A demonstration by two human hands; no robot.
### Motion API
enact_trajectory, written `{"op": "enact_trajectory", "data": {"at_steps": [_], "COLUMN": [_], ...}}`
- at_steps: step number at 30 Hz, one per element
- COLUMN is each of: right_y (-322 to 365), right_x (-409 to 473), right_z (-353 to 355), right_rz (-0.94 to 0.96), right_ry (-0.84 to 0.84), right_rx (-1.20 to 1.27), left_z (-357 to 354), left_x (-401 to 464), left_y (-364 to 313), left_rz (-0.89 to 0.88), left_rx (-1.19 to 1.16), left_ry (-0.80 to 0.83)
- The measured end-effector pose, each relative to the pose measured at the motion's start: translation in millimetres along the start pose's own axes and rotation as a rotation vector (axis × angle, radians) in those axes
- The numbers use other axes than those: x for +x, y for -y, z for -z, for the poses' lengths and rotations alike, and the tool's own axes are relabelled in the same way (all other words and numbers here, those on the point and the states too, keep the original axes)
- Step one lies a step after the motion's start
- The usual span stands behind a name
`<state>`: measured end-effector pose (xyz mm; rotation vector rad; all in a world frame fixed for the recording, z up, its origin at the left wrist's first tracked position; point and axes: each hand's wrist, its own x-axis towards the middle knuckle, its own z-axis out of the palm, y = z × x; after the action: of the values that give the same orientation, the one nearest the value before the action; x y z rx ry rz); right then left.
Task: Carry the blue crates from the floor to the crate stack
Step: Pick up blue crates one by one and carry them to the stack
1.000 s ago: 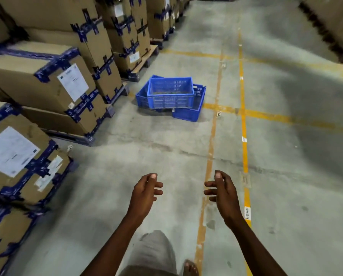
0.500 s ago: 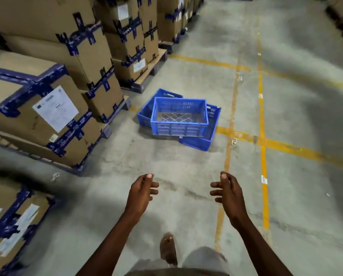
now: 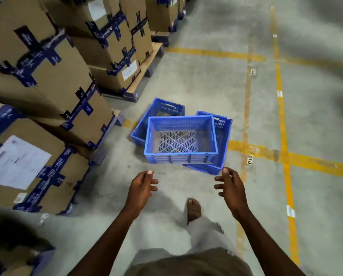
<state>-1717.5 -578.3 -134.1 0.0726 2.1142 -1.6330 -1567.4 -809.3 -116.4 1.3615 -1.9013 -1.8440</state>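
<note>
On the grey concrete floor (image 3: 186,80), three blue perforated plastic crates (image 3: 181,139) are lying overlapped; just short of them, the left hand (image 3: 141,187) and right hand (image 3: 229,185) are reaching, fingers loosely spread, gripping nothing.

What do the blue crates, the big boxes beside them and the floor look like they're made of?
The top crate and the two crates under it look like moulded plastic: uniform blue, slotted walls, lattice bottom. The boxes look like brown cardboard, matte, sealed with dark blue tape. The floor seems to be bare grey concrete, scuffed, with worn yellow painted lines.
</note>
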Motion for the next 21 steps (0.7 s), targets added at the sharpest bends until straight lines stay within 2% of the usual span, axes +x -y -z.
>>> {"op": "enact_trajectory", "data": {"at_steps": [10,17,21], "right_y": [81.1,85.2,72.8], "right_x": [198.8,293.3,340.0], "right_z": [-35.8,-71.3,-90.4], "right_rz": [0.018,-0.046,-0.139], "right_ry": [-0.051,-0.124,-0.103], "right_rx": [-0.204,-0.261,-0.343], "left_z": [-23.0,-16.6,-8.5], "left_x": [175.7,316.3,381.9], "left_y": [-95.0,-86.4,-75.0], "left_rz": [0.027,0.081,0.145], "left_rx": [0.088,0.231,0.268], "left_ry": [-0.014,0.073,0.086]}}
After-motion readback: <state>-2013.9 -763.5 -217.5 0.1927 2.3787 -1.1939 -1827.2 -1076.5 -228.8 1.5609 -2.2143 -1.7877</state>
